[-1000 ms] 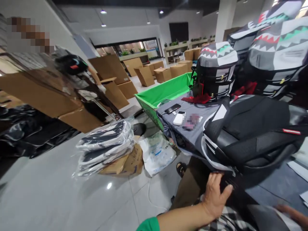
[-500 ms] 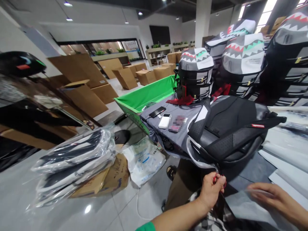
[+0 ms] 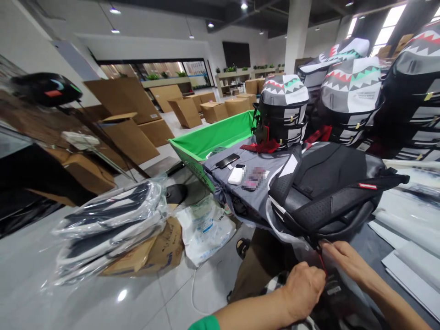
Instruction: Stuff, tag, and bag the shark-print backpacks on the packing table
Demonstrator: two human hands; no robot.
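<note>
Left hand (image 3: pixel 303 288) low in the frame, green sleeve (image 3: pixel 205 323) at the wrist, back of the hand up, fingers curled down and out of sight. Right hand (image 3: pixel 348 259) comes in from the lower right, fingers extended and angled toward a thin red cord (image 3: pixel 322 263). The fingertips (image 3: pixel 326 246) look to be at or on the cord, though the view is poor here and a pinch can't be confirmed. The hands are close together but apart, with the cord between them.

Cord hangs at the lower edge of a black backpack (image 3: pixel 319 195), which lies on its side at the near right corner of the grey cloth-covered counter (image 3: pixel 264 161) and sags over the edge. Clear plastic film (image 3: pixel 292 243) clings along the bag's lower left side. Below the hands, a small label (image 3: pixel 333 290) sits on dark material, and a checked cloth (image 3: pixel 277 284) shows under the left wrist; both are partly hidden.

On the counter: a smartphone (image 3: pixel 227 161), a white power bank (image 3: pixel 236 176) and a pixelated item (image 3: pixel 254 178). Shark-mouth backpacks (image 3: pixel 283 94) stand along the far edge.
</note>
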